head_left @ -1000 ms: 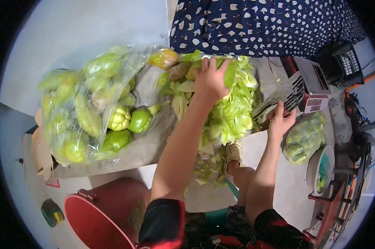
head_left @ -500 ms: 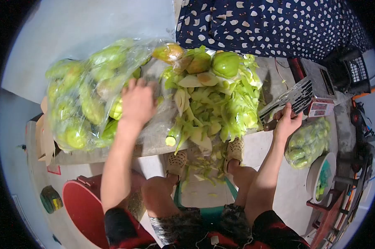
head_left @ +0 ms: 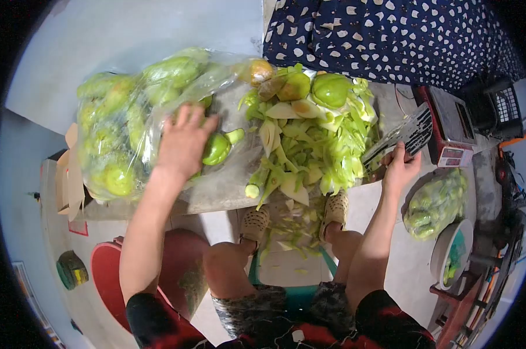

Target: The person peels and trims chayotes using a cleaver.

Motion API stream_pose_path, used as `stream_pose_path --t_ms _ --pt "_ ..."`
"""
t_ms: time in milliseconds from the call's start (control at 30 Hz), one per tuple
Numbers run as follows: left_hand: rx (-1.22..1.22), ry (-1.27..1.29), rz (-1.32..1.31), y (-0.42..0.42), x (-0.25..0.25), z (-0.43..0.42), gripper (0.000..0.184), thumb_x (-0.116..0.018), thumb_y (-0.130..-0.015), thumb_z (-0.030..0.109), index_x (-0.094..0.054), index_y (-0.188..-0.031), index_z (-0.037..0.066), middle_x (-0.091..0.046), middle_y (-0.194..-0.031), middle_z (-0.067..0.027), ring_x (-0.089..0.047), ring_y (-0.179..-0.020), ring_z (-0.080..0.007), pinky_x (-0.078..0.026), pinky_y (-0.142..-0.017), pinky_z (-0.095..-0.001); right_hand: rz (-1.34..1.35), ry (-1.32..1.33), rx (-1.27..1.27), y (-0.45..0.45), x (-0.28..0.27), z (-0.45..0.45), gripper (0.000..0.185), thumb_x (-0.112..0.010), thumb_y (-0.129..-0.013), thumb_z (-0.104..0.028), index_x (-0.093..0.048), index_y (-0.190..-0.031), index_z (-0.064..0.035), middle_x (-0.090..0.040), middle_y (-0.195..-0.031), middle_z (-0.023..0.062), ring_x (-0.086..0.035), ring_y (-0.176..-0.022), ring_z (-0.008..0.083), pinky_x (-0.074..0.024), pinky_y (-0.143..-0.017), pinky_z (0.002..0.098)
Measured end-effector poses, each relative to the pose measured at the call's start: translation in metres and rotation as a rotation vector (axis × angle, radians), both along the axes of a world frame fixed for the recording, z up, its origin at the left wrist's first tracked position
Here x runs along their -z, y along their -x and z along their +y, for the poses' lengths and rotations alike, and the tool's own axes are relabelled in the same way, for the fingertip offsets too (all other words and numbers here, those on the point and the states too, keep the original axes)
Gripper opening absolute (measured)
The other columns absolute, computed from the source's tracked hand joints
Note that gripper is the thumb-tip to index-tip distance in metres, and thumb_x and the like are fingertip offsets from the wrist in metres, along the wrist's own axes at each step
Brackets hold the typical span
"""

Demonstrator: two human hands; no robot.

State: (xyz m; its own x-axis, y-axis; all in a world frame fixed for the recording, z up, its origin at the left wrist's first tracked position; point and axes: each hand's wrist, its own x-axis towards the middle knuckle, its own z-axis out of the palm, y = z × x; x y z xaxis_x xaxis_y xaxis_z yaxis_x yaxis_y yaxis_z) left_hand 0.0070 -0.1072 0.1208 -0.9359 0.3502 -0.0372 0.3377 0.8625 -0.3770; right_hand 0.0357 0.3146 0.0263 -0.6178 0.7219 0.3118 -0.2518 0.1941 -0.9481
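Note:
My left hand (head_left: 187, 136) lies with fingers spread on a clear plastic bag (head_left: 168, 110) of large green fruits. Just right of its fingers, a green fruit (head_left: 217, 149) sits at the bag's opening. In my right hand (head_left: 401, 166) is a broad-bladed knife (head_left: 413, 131), its flat blade streaked dark and silver. The fingers close around its lower part, so the handle is mostly hidden. Between my hands spreads a heap of pale green peelings and slices (head_left: 300, 154). A whole green fruit (head_left: 331, 89) rests at the back of the heap, beside a yellowish-brown one (head_left: 261, 71).
A red-sided scale (head_left: 449, 125) stands right of the knife. Below it are another bag of green pieces (head_left: 436, 205) and a white bucket (head_left: 462, 247). A red tub (head_left: 109, 273) stands by my left leg. Scraps (head_left: 292, 232) litter the floor between my feet.
My left hand has slowed and settled, fingers spread, on the bag. A green fruit now shows beside it at the bag's opening. The knife stays in my right hand; the view has shifted slightly.

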Motion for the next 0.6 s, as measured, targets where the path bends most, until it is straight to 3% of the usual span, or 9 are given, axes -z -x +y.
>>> stream_pose_path --t_ms 133,200,233,300,333,467,533,567,600 --pt "0.085 0.039 -0.255 0.027 0.048 0.02 0.086 -0.084 -0.056 0.011 -0.051 -0.135 0.018 -0.054 -0.13 -0.008 -0.041 -0.132 -0.0271 -0.034 -0.108 -0.0483 0.0 0.012 -0.031 -0.001 -0.001 0.0 0.01 -0.064 -0.091 -0.008 -0.055 -0.094 -0.0035 -0.051 -0.062 -0.0007 -0.048 -0.047 0.0087 -0.0395 -0.04 0.0265" --pt "-0.051 0.271 -0.516 0.037 0.056 0.033 0.052 -0.072 -0.077 0.011 -0.06 -0.127 0.013 -0.057 -0.131 -0.01 -0.045 -0.131 -0.0268 -0.036 -0.107 -0.0491 -0.036 -0.006 -0.004 -0.003 -0.003 0.002 0.012 -0.061 -0.093 -0.005 -0.049 -0.09 -0.0046 -0.048 -0.061 0.0009 -0.045 -0.044 0.011 -0.0384 -0.04 0.0281" --pt "-0.046 0.269 -0.513 0.039 0.064 0.03 0.052 -0.072 -0.077 0.011 -0.06 -0.127 0.013 -0.057 -0.131 -0.01 -0.045 -0.131 -0.0268 -0.036 -0.107 -0.0491 -0.034 -0.009 0.001 -0.002 -0.005 0.003 0.012 -0.061 -0.093 -0.005 -0.049 -0.09 -0.0046 -0.048 -0.061 0.0009 -0.045 -0.044 0.011 -0.0384 -0.04 0.0281" --pt "-0.001 0.248 -0.425 0.042 0.066 0.025 0.078 -0.087 -0.056 0.017 -0.057 -0.128 0.012 -0.064 -0.118 -0.0117 -0.056 -0.12 -0.028 -0.042 -0.101 -0.0463 -0.008 0.034 -0.007 -0.002 -0.006 0.004 0.012 -0.061 -0.092 -0.005 -0.049 -0.09 -0.0049 -0.048 -0.062 0.0008 -0.046 -0.045 0.0108 -0.0382 -0.04 0.0278" --pt "0.008 0.251 -0.424 0.043 0.062 0.03 0.078 -0.087 -0.056 0.017 -0.057 -0.128 0.012 -0.064 -0.118 -0.0117 -0.056 -0.12 -0.028 -0.042 -0.101 -0.0463 -0.008 0.035 0.003 -0.003 -0.008 0.004 0.012 -0.061 -0.092 -0.005 -0.049 -0.09 -0.0049 -0.048 -0.062 0.0008 -0.046 -0.045 0.0108 -0.0382 -0.04 0.0278" --pt "-0.081 -0.163 -0.547 0.046 0.028 0.037 0.08 -0.09 -0.053 0.02 -0.056 -0.125 0.008 -0.066 -0.108 -0.0178 -0.061 -0.109 -0.0337 -0.047 -0.097 -0.0414 0.017 0.079 -0.043 -0.001 -0.008 0.007 0.011 -0.06 -0.092 -0.005 -0.05 -0.091 -0.0048 -0.05 -0.063 0.0013 -0.046 -0.045 0.0105 -0.0383 -0.041 0.0273" --pt "0.076 -0.868 -0.288 0.05 0.021 0.039 0.07 -0.089 -0.055 0.017 -0.057 -0.115 0.004 -0.066 -0.106 -0.014 -0.063 -0.104 -0.0274 -0.051 -0.091 -0.0389 0.017 0.022 -0.024 0.0 -0.004 0.01 0.011 -0.061 -0.093 -0.006 -0.05 -0.091 -0.0043 -0.05 -0.063 0.0019 -0.046 -0.044 0.0108 -0.038 -0.04 0.027" --pt "0.08 -0.868 -0.285 0.048 0.017 0.043 0.07 -0.089 -0.055 0.017 -0.057 -0.115 0.004 -0.066 -0.106 -0.014 -0.063 -0.104 -0.0274 -0.051 -0.091 -0.0389 0.021 0.022 -0.022 0.0 -0.004 0.01 0.011 -0.061 -0.093 -0.006 -0.05 -0.091 -0.0043 -0.05 -0.063 0.0019 -0.046 -0.044 0.0108 -0.038 -0.04 0.027" --pt "-0.012 -1.185 -0.282 0.041 0.01 0.054 0.07 -0.089 -0.055 0.013 -0.056 -0.116 0.004 -0.066 -0.105 -0.0127 -0.062 -0.103 -0.0248 -0.051 -0.09 -0.0375 0.019 0.015 -0.028 -0.002 -0.006 0.008 0.011 -0.061 -0.093 -0.006 -0.05 -0.092 -0.0044 -0.05 -0.062 0.0013 -0.046 -0.043 0.0106 -0.0377 -0.04 0.0267"
